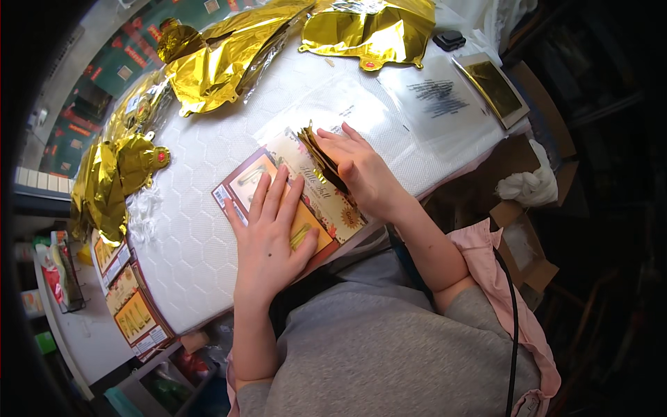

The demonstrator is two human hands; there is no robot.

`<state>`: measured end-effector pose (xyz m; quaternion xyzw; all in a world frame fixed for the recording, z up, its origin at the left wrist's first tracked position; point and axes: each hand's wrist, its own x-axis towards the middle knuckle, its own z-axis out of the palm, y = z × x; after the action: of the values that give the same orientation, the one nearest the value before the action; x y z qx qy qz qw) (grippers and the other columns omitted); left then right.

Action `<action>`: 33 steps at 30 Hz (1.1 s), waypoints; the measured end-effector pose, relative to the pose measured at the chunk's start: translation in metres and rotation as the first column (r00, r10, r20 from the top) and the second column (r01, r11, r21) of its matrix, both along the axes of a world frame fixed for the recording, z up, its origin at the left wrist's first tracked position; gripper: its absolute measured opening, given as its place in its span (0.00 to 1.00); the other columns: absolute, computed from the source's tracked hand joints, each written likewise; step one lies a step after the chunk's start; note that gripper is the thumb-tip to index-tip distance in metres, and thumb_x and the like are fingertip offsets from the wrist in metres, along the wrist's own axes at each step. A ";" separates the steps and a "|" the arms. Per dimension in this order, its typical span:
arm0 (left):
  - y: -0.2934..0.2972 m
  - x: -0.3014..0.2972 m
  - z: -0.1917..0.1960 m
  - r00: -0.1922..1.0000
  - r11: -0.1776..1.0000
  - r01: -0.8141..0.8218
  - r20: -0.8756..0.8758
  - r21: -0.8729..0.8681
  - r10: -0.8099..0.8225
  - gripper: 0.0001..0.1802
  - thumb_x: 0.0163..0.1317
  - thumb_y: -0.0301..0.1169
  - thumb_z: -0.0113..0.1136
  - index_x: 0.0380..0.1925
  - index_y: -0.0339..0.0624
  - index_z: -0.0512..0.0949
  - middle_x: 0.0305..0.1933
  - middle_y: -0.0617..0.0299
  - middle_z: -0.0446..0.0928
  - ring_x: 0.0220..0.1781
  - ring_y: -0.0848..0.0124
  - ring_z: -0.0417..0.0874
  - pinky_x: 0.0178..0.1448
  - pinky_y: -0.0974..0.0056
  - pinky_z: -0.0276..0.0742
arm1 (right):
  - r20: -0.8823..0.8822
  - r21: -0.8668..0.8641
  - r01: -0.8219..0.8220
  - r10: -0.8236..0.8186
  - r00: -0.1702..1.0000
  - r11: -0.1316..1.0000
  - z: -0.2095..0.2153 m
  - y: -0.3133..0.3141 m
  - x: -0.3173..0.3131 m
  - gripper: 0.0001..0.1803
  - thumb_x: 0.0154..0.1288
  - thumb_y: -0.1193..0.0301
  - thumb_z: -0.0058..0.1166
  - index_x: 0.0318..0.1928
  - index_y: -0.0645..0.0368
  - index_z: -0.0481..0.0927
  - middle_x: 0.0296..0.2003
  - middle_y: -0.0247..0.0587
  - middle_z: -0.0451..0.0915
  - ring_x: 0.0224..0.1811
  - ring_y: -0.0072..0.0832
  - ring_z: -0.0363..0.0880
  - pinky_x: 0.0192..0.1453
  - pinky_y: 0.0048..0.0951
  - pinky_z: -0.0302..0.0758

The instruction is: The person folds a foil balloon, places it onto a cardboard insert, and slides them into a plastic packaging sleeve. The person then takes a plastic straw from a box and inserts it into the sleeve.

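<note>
A printed cardboard sleeve (326,198) with autumn leaves and gold lettering lies at an angle near the table's front edge. My left hand (269,243) rests flat on its left part, fingers spread, covering much of the print. A narrow folded bundle of gold foil (321,158) stands on edge along the sleeve's right side. Against that bundle leans my right hand (368,174), its fingers stretched out and its thumb apart. The palm hides part of the foil's far side.
Crumpled gold foil balloons (368,35) lie along the table's back and left. Clear plastic bags (438,104) and a flat gold foil packet (495,90) lie right, near a small black object (449,40). More printed sleeves (139,316) sit front left; an open carton (524,250) stands right.
</note>
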<state>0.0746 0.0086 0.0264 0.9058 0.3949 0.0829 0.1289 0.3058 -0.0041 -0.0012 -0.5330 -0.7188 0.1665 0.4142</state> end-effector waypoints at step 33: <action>-0.001 -0.001 0.007 0.999 0.999 -0.010 0.032 -0.053 0.012 0.43 0.61 0.47 0.62 0.78 0.53 0.68 0.85 0.60 0.59 0.87 0.53 0.55 0.82 0.24 0.31 | -0.054 -0.043 -0.034 0.032 0.998 0.998 0.004 0.000 0.001 0.55 0.79 0.32 0.11 0.66 0.69 0.77 0.67 0.62 0.77 0.77 0.53 0.69 0.86 0.56 0.45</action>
<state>0.0738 0.0080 0.0333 0.8984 0.3999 0.0878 0.1587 0.3067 -0.0040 0.0026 -0.5254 -0.7123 0.2034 0.4186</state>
